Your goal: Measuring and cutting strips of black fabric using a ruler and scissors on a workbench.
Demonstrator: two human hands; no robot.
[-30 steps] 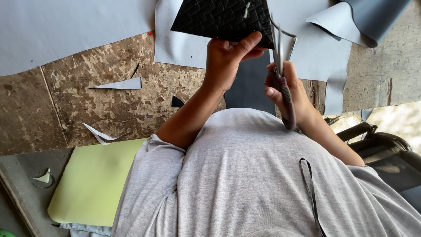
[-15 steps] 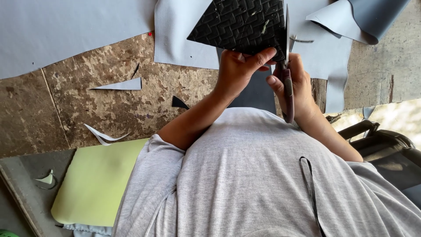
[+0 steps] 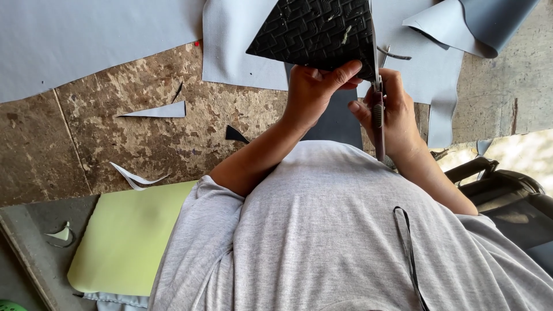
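Cutting a black woven-textured sheet (image 3: 317,31)

Left hand (image 3: 314,86) pinches the sheet's lower edge; right hand (image 3: 391,112) is closed round metal scissors (image 3: 377,98) at its right edge.

Your black textured sheet (image 3: 314,31) runs off the top edge, so you can't see its full shape, and your left hand (image 3: 314,86) covers its lower corner. The scissors (image 3: 377,86) are mostly buried in your right hand (image 3: 391,115), their blades edge-on against the sheet, too thin to tell how far they gape.
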